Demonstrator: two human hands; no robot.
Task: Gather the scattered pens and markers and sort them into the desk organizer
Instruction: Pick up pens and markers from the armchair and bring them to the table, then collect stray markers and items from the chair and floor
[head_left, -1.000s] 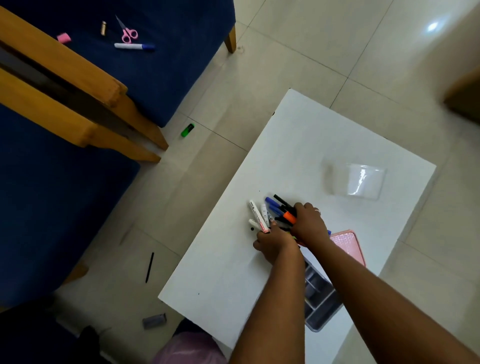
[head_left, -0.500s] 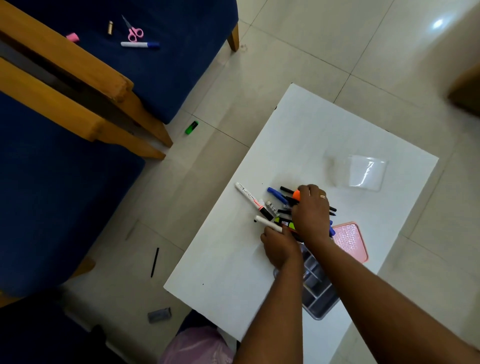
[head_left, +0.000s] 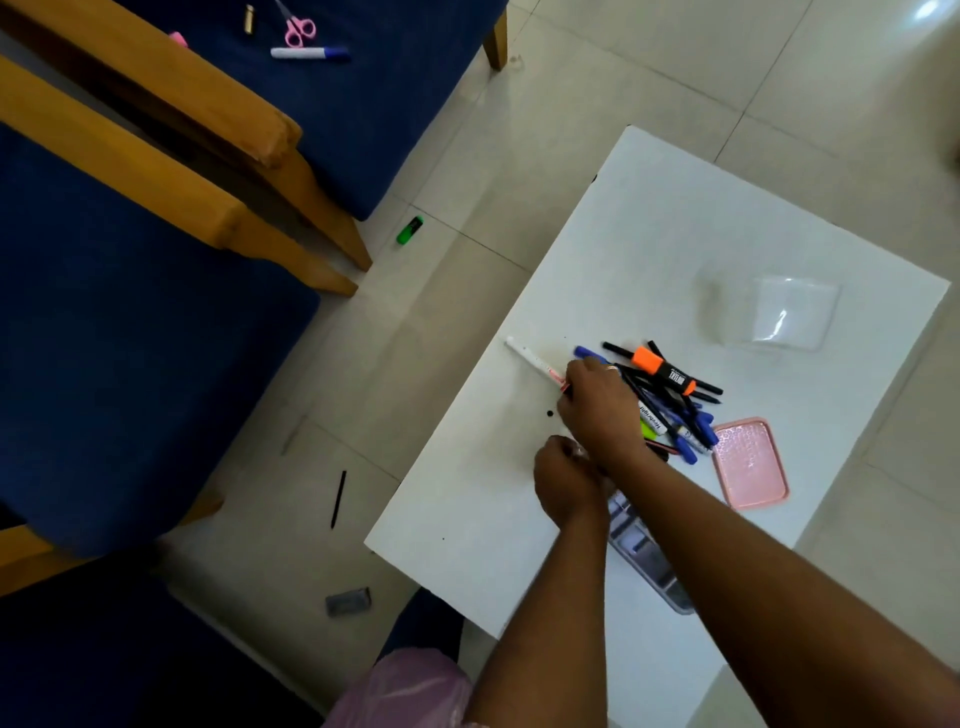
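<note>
A pile of pens and markers (head_left: 675, 410) lies on the white table (head_left: 675, 249), with an orange highlighter (head_left: 661, 369) on top. A white marker (head_left: 532, 360) lies apart at the pile's left. My right hand (head_left: 597, 410) reaches across the pile and pinches this marker's near end. My left hand (head_left: 566, 486) is curled just below it, with the pale tip of a white pen showing at its thumb. The grey desk organizer (head_left: 641, 551) sits under my right forearm, mostly hidden.
A pink tray (head_left: 750, 462) and a clear plastic bag (head_left: 792, 317) lie on the table. On the floor are a green highlighter (head_left: 409, 230), a black pen (head_left: 338, 499) and a grey block (head_left: 348, 601). The blue seat holds a blue-capped marker (head_left: 309, 52) and pink scissors (head_left: 296, 27).
My right hand left the top of the pile and moved left onto the white marker's end. The pile now shows uncovered. My left hand drew back toward me.
</note>
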